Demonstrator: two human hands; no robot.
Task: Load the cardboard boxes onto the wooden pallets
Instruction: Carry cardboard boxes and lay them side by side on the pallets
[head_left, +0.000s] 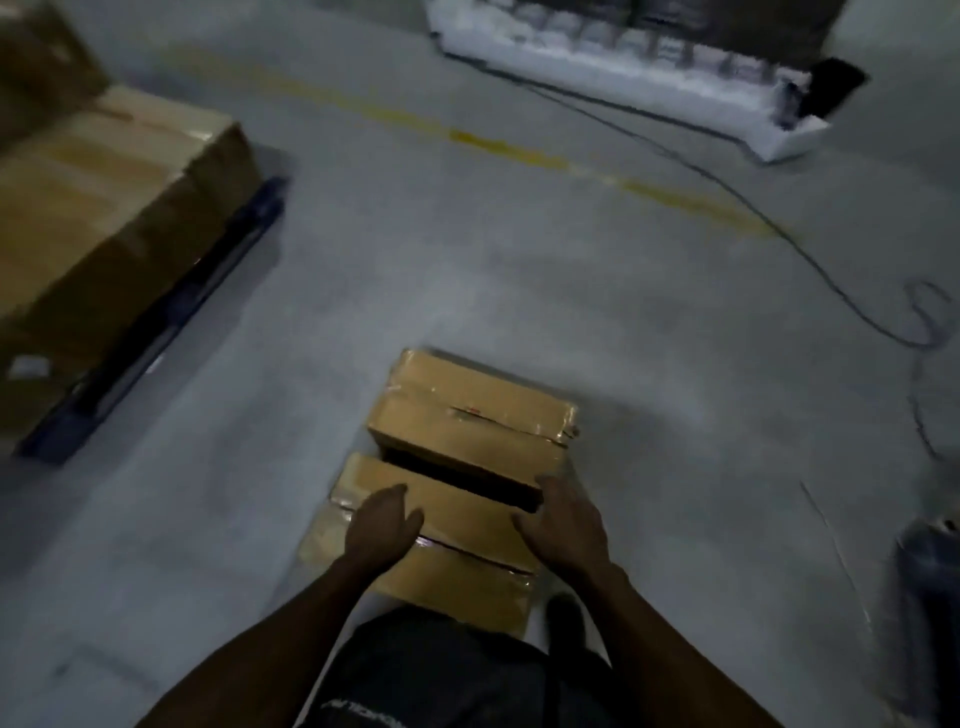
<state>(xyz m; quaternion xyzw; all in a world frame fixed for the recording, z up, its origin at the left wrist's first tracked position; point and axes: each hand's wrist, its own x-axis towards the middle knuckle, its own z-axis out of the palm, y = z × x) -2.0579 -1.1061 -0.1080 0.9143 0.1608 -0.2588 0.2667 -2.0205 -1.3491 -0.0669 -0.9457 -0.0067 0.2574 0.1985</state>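
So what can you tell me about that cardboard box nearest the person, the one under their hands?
The nearer box is plain brown cardboard, its top seam sealed with shiny clear tape. It lies flat on the grey floor, directly in front of the person's legs, with a second box just beyond it across a dark gap. The left hand rests on its top with fingers fairly straight; the right hand is at its far right corner. It looks closed and intact.

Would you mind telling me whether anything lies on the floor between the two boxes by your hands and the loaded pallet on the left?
Nothing visible does. The near box and the far box sit on bare grey floor, which runs open to the pallet. The cable lies off to the right, away from that path.
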